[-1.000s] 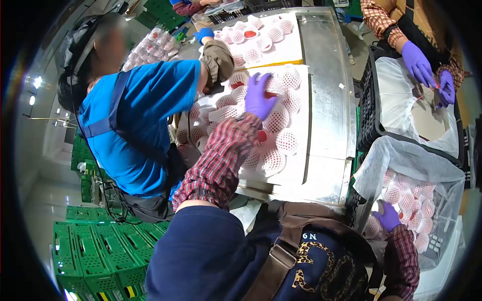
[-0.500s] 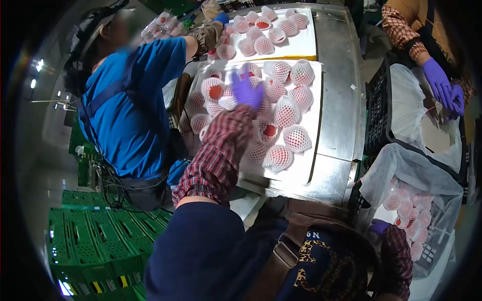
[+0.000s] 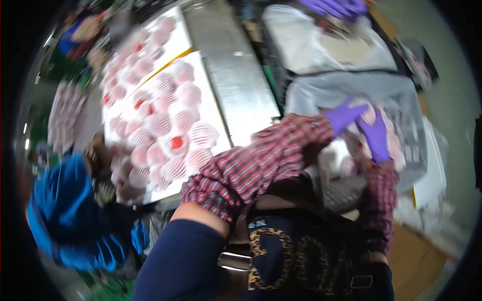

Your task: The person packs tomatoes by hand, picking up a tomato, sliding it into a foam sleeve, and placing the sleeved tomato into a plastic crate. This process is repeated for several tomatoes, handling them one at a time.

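Observation:
Both my hands wear purple gloves and are over the lined crate (image 3: 311,93) at the right. My left hand (image 3: 345,116) has its fingers closed on a fruit in a white foam net (image 3: 369,115). My right hand (image 3: 374,136) touches the same netted fruit from the other side, its fingers wrapped against it. Several more netted fruits (image 3: 394,140) lie in the crate around and below my hands. The picture is blurred, and the undersides of my fingers are hidden.
Many netted red fruits (image 3: 160,124) lie on a white board on the metal table (image 3: 241,75). A co-worker in blue (image 3: 75,210) is at the left. Another person's purple-gloved hands (image 3: 336,7) are over a second lined crate (image 3: 281,30) at the top.
The view has swung to the right. My left hand has moved from the fruits on the board to the lined crate, where it meets my right hand at a netted fruit.

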`<state>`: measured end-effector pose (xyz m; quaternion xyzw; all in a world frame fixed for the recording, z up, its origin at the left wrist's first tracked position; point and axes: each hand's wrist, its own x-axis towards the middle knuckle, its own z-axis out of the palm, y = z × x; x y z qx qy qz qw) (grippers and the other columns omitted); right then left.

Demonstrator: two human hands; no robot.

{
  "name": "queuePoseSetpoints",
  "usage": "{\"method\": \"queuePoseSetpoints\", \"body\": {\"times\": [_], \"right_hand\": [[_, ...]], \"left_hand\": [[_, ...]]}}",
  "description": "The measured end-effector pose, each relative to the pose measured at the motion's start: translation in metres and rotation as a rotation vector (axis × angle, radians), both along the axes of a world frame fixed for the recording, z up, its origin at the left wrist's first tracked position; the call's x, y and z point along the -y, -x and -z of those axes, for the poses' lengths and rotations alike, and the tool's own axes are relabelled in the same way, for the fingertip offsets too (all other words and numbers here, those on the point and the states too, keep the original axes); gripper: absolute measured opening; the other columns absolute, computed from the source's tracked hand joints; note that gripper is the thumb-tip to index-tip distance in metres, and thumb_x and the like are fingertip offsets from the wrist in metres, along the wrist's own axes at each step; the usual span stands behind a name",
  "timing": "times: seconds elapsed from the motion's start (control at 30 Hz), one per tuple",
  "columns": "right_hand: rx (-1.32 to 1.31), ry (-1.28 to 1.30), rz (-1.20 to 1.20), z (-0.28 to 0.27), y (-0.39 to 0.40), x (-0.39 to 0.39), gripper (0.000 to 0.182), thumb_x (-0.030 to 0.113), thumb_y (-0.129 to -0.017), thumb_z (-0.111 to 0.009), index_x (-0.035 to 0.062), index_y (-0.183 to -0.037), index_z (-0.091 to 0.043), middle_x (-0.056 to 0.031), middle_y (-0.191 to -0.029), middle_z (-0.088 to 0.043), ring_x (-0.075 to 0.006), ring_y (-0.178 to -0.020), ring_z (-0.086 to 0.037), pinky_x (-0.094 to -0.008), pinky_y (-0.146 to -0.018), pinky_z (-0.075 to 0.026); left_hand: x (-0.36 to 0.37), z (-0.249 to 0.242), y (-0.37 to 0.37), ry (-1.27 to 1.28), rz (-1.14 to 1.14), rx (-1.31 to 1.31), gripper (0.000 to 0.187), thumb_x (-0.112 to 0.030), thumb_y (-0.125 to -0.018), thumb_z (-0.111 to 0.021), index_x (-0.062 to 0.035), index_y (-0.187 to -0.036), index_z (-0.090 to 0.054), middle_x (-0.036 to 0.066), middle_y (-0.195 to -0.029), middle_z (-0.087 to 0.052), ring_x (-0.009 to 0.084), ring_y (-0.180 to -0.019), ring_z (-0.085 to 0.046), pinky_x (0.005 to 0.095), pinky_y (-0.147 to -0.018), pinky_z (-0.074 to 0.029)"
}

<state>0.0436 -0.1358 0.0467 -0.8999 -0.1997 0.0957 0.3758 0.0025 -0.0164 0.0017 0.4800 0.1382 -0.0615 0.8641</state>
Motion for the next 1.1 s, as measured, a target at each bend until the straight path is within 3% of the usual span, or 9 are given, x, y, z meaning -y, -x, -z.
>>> {"method": "queuePoseSetpoints", "body": {"times": [0.03,0.07,0.13,0.27,0.43,0.67,0.8,0.97,1.1], "right_hand": [[-0.123,-0.675,0.005,0.046,-0.005,0.004,0.045,0.018,-0.074,-0.066,-0.0036,-0.108,-0.047,-0.0118,-0.097,-0.057,-0.0196,-0.089,-0.056,-0.03,-0.077,-0.046],[-0.039,-0.297,0.088,0.019,0.007,-0.005,0.043,0.015,-0.075,-0.064,-0.0021,-0.109,-0.046,-0.0119,-0.098,-0.056,-0.0208,-0.091,-0.056,-0.0308,-0.081,-0.044],[0.383,-0.312,-0.06,0.046,0.004,0.001,0.039,0.015,-0.077,-0.064,-0.0001,-0.109,-0.05,-0.0102,-0.096,-0.058,-0.0187,-0.091,-0.056,-0.0308,-0.081,-0.044],[-0.313,-0.725,0.125,0.034,-0.015,0.015,0.034,0.023,-0.082,-0.06,0.0005,-0.106,-0.056,-0.0074,-0.097,-0.058,-0.013,-0.09,-0.053,-0.0268,-0.079,-0.044],[-0.433,-0.741,-0.052,0.041,-0.015,0.012,0.042,0.025,-0.081,-0.061,-0.0017,-0.112,-0.052,-0.009,-0.102,-0.058,-0.0141,-0.092,-0.054,-0.0249,-0.08,-0.044],[-0.159,-0.433,0.176,0.054,-0.022,0.026,0.044,0.031,-0.082,-0.058,-0.0047,-0.107,-0.055,-0.0124,-0.099,-0.06,-0.018,-0.092,-0.056,-0.03,-0.08,-0.044],[-0.334,-0.874,0.259,0.076,-0.035,0.027,0.042,0.031,-0.081,-0.058,-0.0053,-0.103,-0.056,-0.0151,-0.091,-0.062,-0.0219,-0.085,-0.057,-0.0293,-0.076,-0.043],[0.173,-0.043,-0.138,0.106,-0.023,0.023,0.024,0.01,-0.079,-0.048,0.0054,-0.1,-0.058,-0.015,-0.09,-0.06,-0.0309,-0.082,-0.058,-0.0372,-0.071,-0.046],[-0.012,-0.265,0.171,0.076,-0.032,0.02,0.035,0.016,-0.079,-0.056,0.009,-0.112,-0.052,-0.0157,-0.1,-0.057,-0.0286,-0.09,-0.056,-0.0359,-0.076,-0.045]], "left_hand": [[0.002,-0.006,0.001,0.064,0.058,-0.044,0.051,-0.046,-0.077,-0.058,-0.0127,-0.114,-0.047,0.0,-0.087,-0.052,0.0108,-0.065,-0.045,0.0268,-0.064,-0.042],[0.001,-0.009,-0.001,0.12,0.118,-0.096,0.052,-0.053,-0.075,-0.057,-0.0155,-0.11,-0.047,-0.001,-0.086,-0.049,0.0105,-0.066,-0.042,0.0289,-0.065,-0.041],[0.002,0.002,-0.005,0.113,0.035,-0.043,0.045,-0.045,-0.077,-0.06,-0.015,-0.109,-0.049,0.001,-0.093,-0.053,0.0129,-0.082,-0.052,0.0312,-0.071,-0.045],[-0.016,0.011,-0.009,0.247,-0.125,-0.044,0.04,-0.024,-0.077,-0.062,-0.0089,-0.112,-0.047,0.01,-0.108,-0.054,0.0242,-0.098,-0.055,0.04,-0.08,-0.05],[-0.016,0.019,-0.011,0.396,-0.103,0.047,0.045,-0.019,-0.078,-0.062,-0.0005,-0.115,-0.044,0.014,-0.112,-0.052,0.0248,-0.101,-0.055,0.0381,-0.087,-0.046],[-0.009,0.022,-0.009,0.251,0.076,-0.019,0.044,-0.021,-0.084,-0.058,0.0007,-0.118,-0.041,0.014,-0.114,-0.051,0.024,-0.104,-0.053,0.0363,-0.09,-0.045],[-0.011,-0.002,-0.002,0.542,0.133,-0.098,0.049,-0.028,-0.083,-0.057,-0.0023,-0.121,-0.039,0.016,-0.122,-0.046,0.0284,-0.111,-0.049,0.0436,-0.093,-0.042],[-0.02,0.002,0.0,0.738,0.088,-0.078,0.053,-0.041,-0.084,-0.052,-0.0037,-0.12,-0.042,0.014,-0.122,-0.047,0.0288,-0.113,-0.046,0.0479,-0.095,-0.038],[-0.02,0.007,-0.009,0.627,0.028,-0.088,0.049,-0.04,-0.086,-0.05,-0.0037,-0.118,-0.044,0.013,-0.121,-0.049,0.0274,-0.109,-0.05,0.0452,-0.093,-0.041]]}}
